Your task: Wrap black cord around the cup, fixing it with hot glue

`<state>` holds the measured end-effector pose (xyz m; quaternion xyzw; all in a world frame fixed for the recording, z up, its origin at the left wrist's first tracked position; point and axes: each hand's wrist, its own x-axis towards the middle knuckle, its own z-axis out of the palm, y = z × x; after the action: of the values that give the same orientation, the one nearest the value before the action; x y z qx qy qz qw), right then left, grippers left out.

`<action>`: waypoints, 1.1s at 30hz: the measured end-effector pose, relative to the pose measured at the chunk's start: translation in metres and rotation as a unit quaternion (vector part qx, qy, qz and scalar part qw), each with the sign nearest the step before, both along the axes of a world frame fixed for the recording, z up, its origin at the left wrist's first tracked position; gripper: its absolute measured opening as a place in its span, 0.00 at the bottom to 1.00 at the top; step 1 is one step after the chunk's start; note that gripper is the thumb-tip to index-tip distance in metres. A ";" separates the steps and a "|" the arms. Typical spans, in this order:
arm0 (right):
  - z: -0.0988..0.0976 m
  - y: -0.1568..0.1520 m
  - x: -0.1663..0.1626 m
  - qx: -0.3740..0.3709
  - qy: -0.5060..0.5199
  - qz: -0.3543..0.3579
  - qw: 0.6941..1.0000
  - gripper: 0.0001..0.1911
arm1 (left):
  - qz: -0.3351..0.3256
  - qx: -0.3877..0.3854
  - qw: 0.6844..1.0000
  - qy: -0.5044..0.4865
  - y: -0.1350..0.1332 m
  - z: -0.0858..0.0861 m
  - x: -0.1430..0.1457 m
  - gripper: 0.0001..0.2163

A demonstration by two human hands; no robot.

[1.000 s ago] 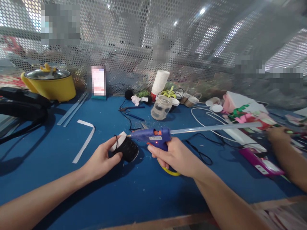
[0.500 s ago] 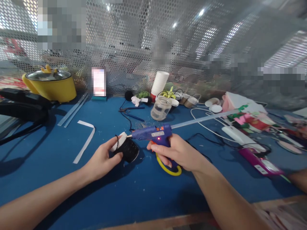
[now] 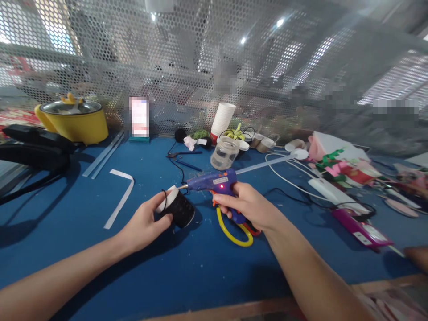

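Observation:
My left hand (image 3: pixel 149 220) grips a small paper cup (image 3: pixel 181 208), tipped on its side and wrapped mostly in black, with a white band left bare. A black cord loops over the white part beside my fingers. In my right hand (image 3: pixel 245 203) is a blue glue gun (image 3: pixel 209 182), its red light lit and a long clear glue stick (image 3: pixel 264 165) poking out the back. The gun's metal nozzle is at the cup's white edge; whether it touches I cannot tell. Below the gun lie scissors with a yellow handle (image 3: pixel 230 232), partly hidden by my right hand.
A bent white strip (image 3: pixel 122 196) lies left of the cup. Behind are pliers (image 3: pixel 183 158), a clear jar (image 3: pixel 224 154), stacked paper cups (image 3: pixel 223 118) and a yellow pot (image 3: pixel 76 125). Rightward are a white cable, a purple power strip (image 3: pixel 361 227) and artificial flowers (image 3: pixel 341 167).
The glue gun has tilted, its rear glue stick swinging lower and nearer the jar side. The cup has turned slightly in my left hand, and the scissors' red part now shows.

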<state>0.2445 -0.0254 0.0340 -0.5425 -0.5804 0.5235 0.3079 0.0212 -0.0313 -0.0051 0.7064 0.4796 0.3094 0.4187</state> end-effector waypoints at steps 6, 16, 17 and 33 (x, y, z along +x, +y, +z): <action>0.006 0.019 0.013 0.081 0.094 -0.117 0.985 0.11 | 0.004 -0.001 1.000 0.001 0.000 0.002 0.000 0.17; 0.017 0.112 0.045 -0.005 0.090 -0.217 0.972 0.11 | 0.005 0.005 1.000 -0.003 0.000 0.000 -0.001 0.17; 0.017 0.116 0.047 -0.016 0.088 -0.214 0.973 0.11 | 0.005 0.002 1.000 -0.007 0.000 0.000 -0.001 0.18; 0.032 0.076 0.056 0.242 -0.287 -0.299 0.877 0.17 | -0.001 0.017 1.000 0.014 0.000 0.001 0.000 0.17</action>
<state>0.3006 0.0503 0.0658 -0.7253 -0.5617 0.0711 0.3917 0.0209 -0.0312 -0.0042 0.7179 0.4794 0.3078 0.4000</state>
